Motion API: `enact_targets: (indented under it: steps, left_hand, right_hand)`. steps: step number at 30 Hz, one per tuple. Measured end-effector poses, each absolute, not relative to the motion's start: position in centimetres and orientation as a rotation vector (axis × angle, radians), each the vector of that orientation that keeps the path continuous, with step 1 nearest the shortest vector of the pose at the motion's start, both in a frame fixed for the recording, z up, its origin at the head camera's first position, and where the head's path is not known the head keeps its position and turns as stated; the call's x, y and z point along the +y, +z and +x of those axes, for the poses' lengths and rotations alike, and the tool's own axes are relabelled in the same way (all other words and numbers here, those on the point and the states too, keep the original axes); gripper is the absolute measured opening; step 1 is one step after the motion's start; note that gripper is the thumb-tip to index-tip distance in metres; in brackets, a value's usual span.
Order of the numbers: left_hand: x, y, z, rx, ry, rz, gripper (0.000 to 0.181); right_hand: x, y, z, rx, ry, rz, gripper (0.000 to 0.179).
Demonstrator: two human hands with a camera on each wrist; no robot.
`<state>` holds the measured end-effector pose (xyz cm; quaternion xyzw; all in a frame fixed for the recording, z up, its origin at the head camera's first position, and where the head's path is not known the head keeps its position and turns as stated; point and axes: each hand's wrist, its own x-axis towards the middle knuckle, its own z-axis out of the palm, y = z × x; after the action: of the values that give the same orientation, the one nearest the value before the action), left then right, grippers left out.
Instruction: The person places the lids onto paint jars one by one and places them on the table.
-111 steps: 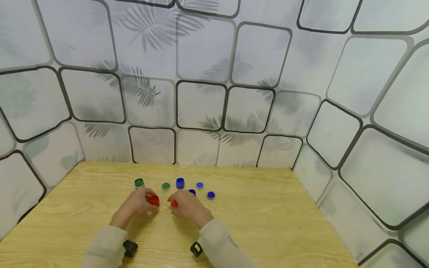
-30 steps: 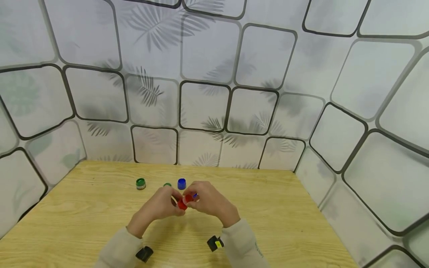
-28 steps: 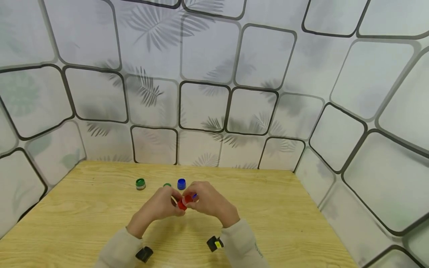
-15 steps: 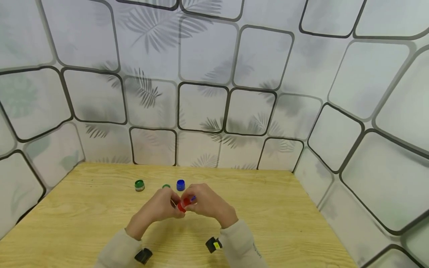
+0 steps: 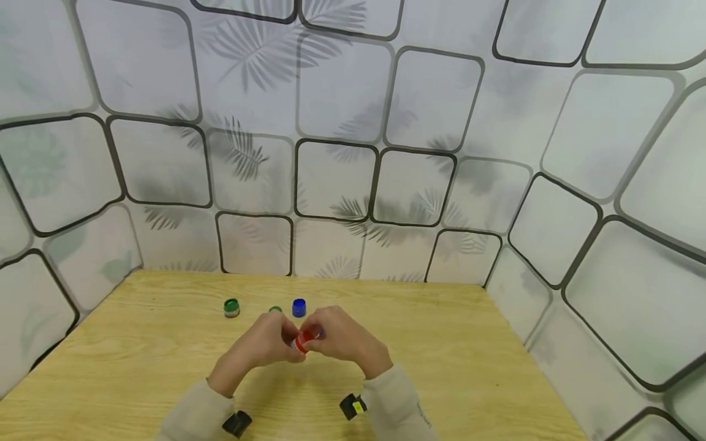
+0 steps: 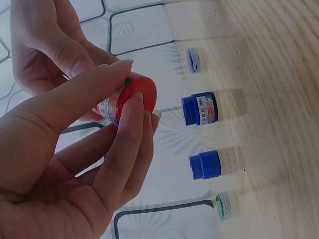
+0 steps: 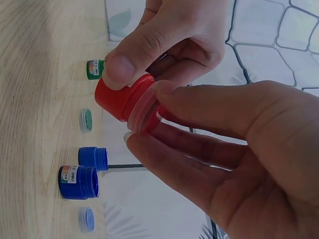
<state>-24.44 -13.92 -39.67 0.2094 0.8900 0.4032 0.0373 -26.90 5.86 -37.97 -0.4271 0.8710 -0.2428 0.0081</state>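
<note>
Reference: red jar (image 7: pixel 117 96), held above the counter (image 5: pixel 441 367) between both hands, tilted, mouth end toward the right.

1. Left of and behind the red jar: green jar (image 5: pixel 231 308), apparently uncapped, then green lid (image 5: pixel 275 309), partly hidden in the head view. Both stand well apart from the hands; contact risk is judged low.

2. At the red jar's left side: left hand (image 5: pixel 265 344). Its fingers are curled around the jar body. A weak grip here would probably let the jar rotate with the lid or slip to the counter. Excess tilt could spill any loose contents; these cannot be seen.

3. Directly behind the red jar: rear blue jar (image 5: pixel 299 307), uncapped. A dropped part could strike and topple it.

4. At the red jar's mouth, right side: red lid (image 7: pixel 141 117), pinched at its rim by the fingers of the right hand (image 5: pixel 343 338). Thread engagement cannot be confirmed. Turning the lid out of line with the jar could cross the threads.

5. Behind the red jar, farther right: labelled blue jar (image 7: pixel 79 182), uncapped, and blue lid (image 7: pixel 86 219). A forward sweep of the right knuckles could knock the jar over.
</note>
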Motion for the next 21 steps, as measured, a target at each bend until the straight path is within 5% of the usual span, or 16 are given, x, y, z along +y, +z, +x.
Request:
enact_targets:
  steps: [21]
  left_hand:
    - [-14.01, -39.89, -24.75, 2.711, 1.256, 0.649, 0.011]
  right_hand:
    - [6.02, -38.03, -26.92, 2.643, -0.876, -1.247, 0.011]
